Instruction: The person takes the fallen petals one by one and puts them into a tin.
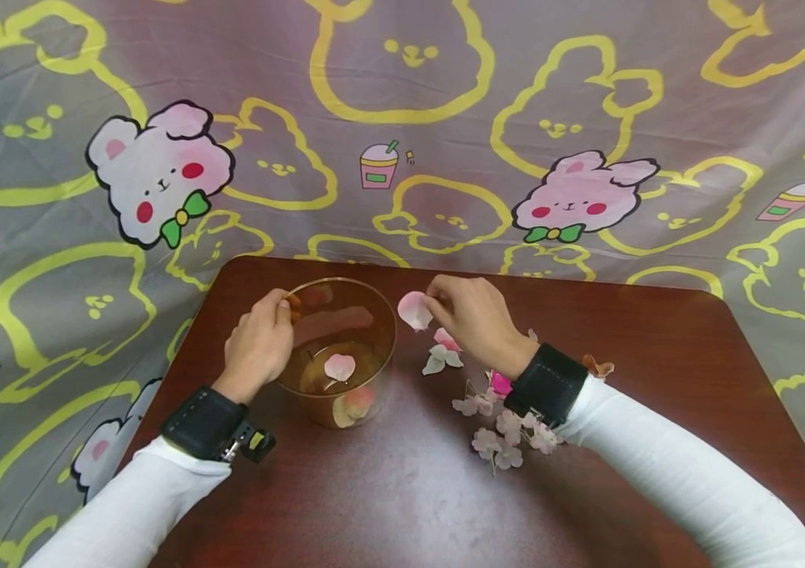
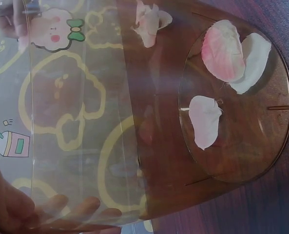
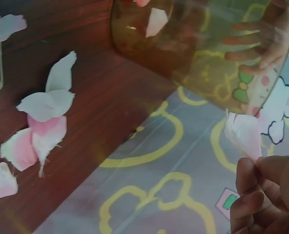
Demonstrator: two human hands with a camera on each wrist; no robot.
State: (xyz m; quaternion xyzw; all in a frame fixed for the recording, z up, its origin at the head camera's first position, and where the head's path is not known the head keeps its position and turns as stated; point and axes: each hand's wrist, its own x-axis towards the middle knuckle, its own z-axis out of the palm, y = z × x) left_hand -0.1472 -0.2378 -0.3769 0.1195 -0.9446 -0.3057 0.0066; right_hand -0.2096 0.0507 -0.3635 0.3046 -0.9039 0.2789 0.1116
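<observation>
A clear amber plastic cup (image 1: 337,351) stands on the dark wooden table (image 1: 409,489). My left hand (image 1: 260,343) grips its left wall at the rim; its fingers (image 2: 61,207) show through the plastic. Pink and white petals (image 2: 222,51) lie on the cup's bottom. My right hand (image 1: 469,315) pinches a pale pink petal (image 1: 414,310) just right of the cup's rim, above the table. That petal (image 3: 244,134) hangs from my fingertips (image 3: 249,173) beside the cup (image 3: 202,48).
Loose petals (image 1: 443,351) and small pink flower sprigs (image 1: 498,438) lie on the table under my right wrist; the petals (image 3: 39,122) also show in the right wrist view. A grey cloth with yellow bunny outlines (image 1: 402,102) hangs behind and around the table.
</observation>
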